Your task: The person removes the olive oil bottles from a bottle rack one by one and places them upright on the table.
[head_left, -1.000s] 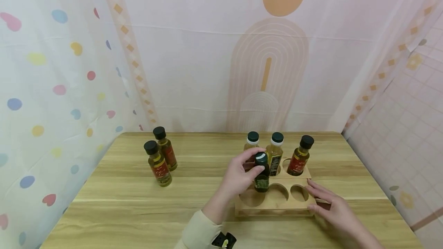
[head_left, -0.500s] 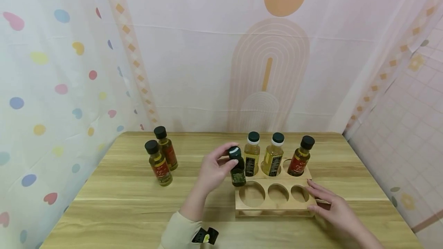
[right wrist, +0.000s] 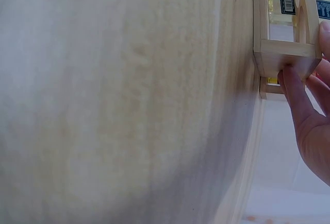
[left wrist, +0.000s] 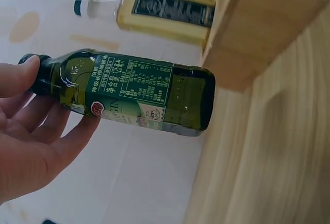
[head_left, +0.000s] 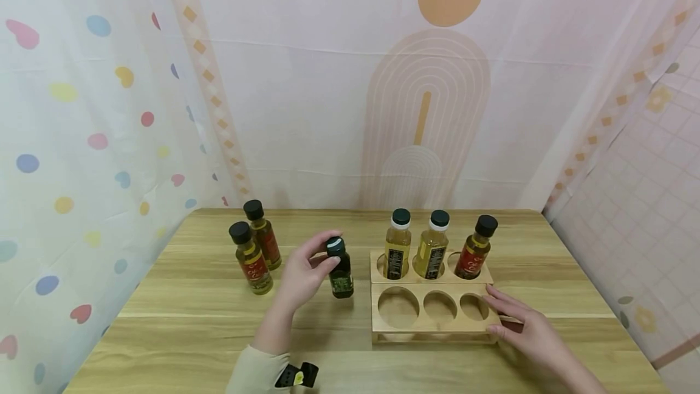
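A dark green bottle (head_left: 341, 278) is held by its neck and cap in my left hand (head_left: 301, 272), left of the wooden rack (head_left: 437, 338). In the left wrist view the thumb and fingers pinch the neck of that bottle (left wrist: 139, 92), its base clear of the table. My right hand (head_left: 533, 330) touches the rack's right end; in the right wrist view its fingertips rest on the rack's end piece (right wrist: 286, 59). Two yellow bottles with dark green caps (head_left: 397, 254) (head_left: 432, 251) and a red-labelled bottle (head_left: 473, 257) stand in the back row. Three front holes hold nothing.
Two red-labelled bottles with black caps, one in front (head_left: 254, 269) and one behind (head_left: 268, 242), stand together at the left on the wooden table (head_left: 191, 333). A patterned curtain (head_left: 306, 108) hangs behind the table and along its sides.
My left hand has carried the dark green bottle leftward, from above the rack's front row to the rack's left. The right hand stays at the rack's right end.
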`<state>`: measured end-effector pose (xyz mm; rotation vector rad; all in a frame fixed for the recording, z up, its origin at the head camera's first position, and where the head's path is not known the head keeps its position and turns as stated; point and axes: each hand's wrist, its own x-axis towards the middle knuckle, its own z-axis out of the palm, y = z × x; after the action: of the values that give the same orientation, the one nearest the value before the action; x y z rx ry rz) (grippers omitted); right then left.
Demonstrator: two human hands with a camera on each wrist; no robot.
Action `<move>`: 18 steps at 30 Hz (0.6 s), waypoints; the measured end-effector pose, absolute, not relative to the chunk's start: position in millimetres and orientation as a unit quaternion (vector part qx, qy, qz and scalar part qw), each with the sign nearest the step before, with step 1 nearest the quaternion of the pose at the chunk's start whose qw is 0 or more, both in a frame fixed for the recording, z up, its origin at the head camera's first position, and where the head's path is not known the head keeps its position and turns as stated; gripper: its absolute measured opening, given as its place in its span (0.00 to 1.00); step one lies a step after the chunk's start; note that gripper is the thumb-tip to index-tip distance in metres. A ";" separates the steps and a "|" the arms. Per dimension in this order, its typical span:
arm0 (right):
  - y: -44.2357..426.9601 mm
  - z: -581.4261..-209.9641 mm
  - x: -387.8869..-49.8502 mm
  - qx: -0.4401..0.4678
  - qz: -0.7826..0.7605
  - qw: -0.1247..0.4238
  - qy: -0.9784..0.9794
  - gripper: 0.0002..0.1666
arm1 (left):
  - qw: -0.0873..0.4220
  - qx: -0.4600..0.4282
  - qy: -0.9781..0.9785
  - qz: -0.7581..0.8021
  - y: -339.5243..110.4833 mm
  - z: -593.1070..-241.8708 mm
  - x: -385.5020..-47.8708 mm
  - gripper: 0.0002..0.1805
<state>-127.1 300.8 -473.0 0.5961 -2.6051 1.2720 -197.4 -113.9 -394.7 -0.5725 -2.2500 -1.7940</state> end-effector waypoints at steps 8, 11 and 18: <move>301.1 -474.9 -128.3 0.200 0.427 0.092 -0.877 0.30 | 0.099 -0.188 -0.782 -0.586 -142.0 -405.2 -197.3 0.23; 301.4 -475.4 -128.0 0.199 0.420 0.099 -0.880 0.29 | 0.100 -0.188 -0.786 -0.580 -151.8 -407.5 -197.4 0.23; 301.0 -475.5 -127.4 0.198 0.412 0.106 -0.883 0.29 | 0.110 -0.181 -0.800 -0.561 -173.4 -411.5 -197.0 0.23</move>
<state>-127.4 301.0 -475.5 0.5825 -2.6003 1.2142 -197.0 -173.4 -411.5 -0.5334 -2.3508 -1.6499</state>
